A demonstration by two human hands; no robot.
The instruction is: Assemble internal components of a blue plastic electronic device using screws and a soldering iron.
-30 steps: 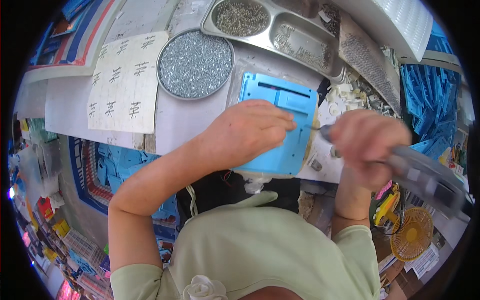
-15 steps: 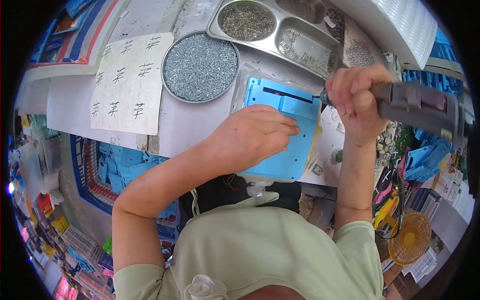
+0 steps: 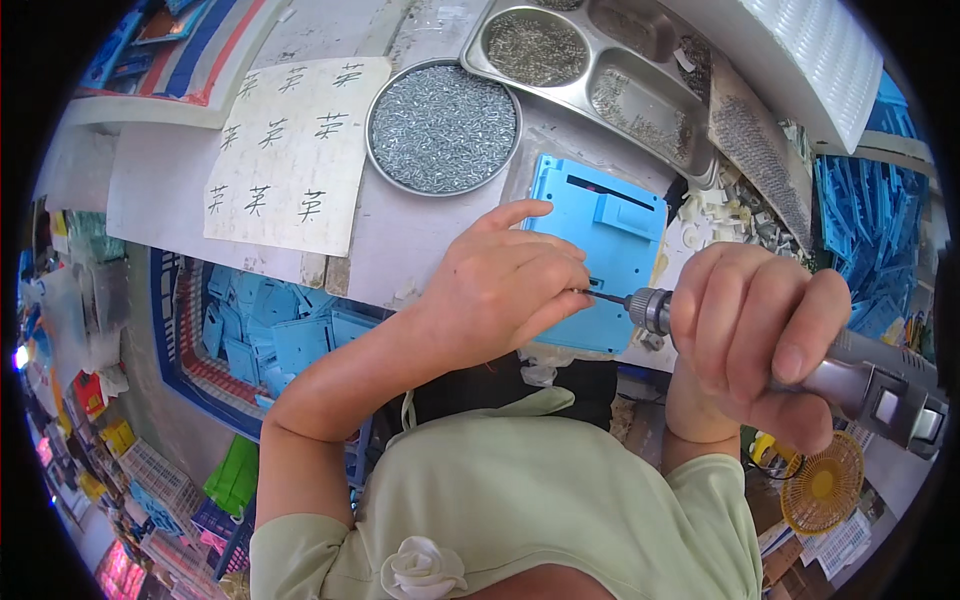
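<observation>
A light blue plastic panel with a long slot and small holes lies on the bench in front of me. My left hand rests over its left side, thumb and forefinger pinched together at the tip of the driver bit. Whatever sits between those fingertips is too small to make out. In my right hand is a grey electric screwdriver, gripped around its body. Its thin bit points left, down to my left fingertips over the panel.
Beyond the panel stand a round metal dish full of screws and a compartmented steel tray of small metal parts. A paper sheet with handwriting lies left. Blue panels fill a basket below; more are stacked at right.
The screwdriver has come from the panel's upper right corner down toward its middle. My left fingers have pinched together at the bit's tip. The whole view has shifted slightly.
</observation>
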